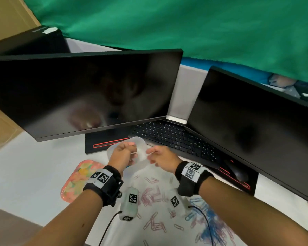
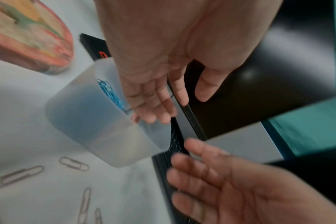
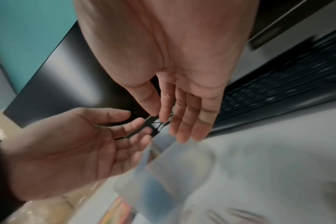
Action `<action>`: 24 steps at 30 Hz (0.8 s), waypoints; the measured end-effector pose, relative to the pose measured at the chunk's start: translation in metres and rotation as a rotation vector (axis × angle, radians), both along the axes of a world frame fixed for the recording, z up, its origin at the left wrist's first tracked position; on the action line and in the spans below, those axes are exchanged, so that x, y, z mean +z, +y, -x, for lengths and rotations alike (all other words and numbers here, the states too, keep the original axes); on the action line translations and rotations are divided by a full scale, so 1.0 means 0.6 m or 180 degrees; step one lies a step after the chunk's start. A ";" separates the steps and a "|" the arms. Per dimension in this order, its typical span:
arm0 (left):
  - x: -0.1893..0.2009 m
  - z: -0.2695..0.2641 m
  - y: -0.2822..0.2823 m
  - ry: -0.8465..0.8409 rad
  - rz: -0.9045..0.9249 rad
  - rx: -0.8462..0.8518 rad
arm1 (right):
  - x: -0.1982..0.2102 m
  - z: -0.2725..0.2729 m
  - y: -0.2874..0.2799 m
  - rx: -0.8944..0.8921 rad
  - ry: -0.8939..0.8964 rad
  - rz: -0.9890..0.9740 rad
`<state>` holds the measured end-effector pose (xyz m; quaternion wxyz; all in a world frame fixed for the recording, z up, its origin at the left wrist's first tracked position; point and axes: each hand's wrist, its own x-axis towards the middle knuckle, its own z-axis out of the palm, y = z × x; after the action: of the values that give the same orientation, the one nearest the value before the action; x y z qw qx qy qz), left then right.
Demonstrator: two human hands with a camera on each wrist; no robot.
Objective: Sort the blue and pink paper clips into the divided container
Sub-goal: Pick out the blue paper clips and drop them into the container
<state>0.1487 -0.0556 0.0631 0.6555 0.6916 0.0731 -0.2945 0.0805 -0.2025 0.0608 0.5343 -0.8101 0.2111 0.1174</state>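
A translucent divided container [image 1: 140, 142] stands near the keyboard, and both my hands hover over it. In the left wrist view the container [image 2: 82, 121] holds blue clips [image 2: 109, 94] in one compartment. My left hand [image 1: 125, 153] [image 2: 180, 106] has its fingers loosely extended above the rim. To its right, my right hand [image 1: 159, 157] [image 3: 167, 121] also has its fingers nearly straight. A few clips [image 3: 155, 125] show dark between the two hands' fingertips; neither hand plainly grips them. Pink clips [image 1: 153, 194] and blue clips [image 1: 210, 221] lie loose on the white sheet in front.
A colourful lid [image 1: 78, 178] lies left of the container. The black keyboard [image 1: 169, 135] and two dark monitors [image 1: 89, 93] stand right behind. A mouse [image 1: 236, 172] sits at the right, and tagged white blocks [image 1: 130, 203] with cables rest among the clips.
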 end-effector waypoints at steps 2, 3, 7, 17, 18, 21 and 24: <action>-0.006 0.020 -0.024 -0.0256 -0.0197 -0.0421 | -0.013 0.063 -0.046 -0.0126 0.0114 0.0088; -0.010 0.034 -0.037 -0.0430 -0.0268 -0.0673 | -0.020 0.097 -0.069 -0.0225 0.0157 0.0139; -0.028 0.104 -0.086 -0.1101 -0.0616 -0.1683 | -0.041 0.237 -0.139 -0.0601 0.0200 0.0602; -0.097 0.305 -0.175 -0.2040 -0.1418 -0.3857 | -0.088 0.493 -0.139 -0.0576 0.0607 0.1345; -0.104 0.321 -0.180 -0.2062 -0.1499 -0.3967 | -0.097 0.503 -0.129 -0.0441 0.0570 0.1384; -0.116 0.357 -0.184 -0.2327 -0.1854 -0.4284 | -0.124 0.526 -0.103 -0.0086 0.0450 0.1478; -0.130 0.372 -0.183 -0.2620 -0.2133 -0.4361 | -0.151 0.540 -0.095 0.0176 0.0396 0.1669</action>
<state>-0.0745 -0.1654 -0.0151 0.0696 0.7916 -0.5197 -0.3138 -0.2437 -0.2595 -0.0299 0.2889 -0.9174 0.2446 0.1228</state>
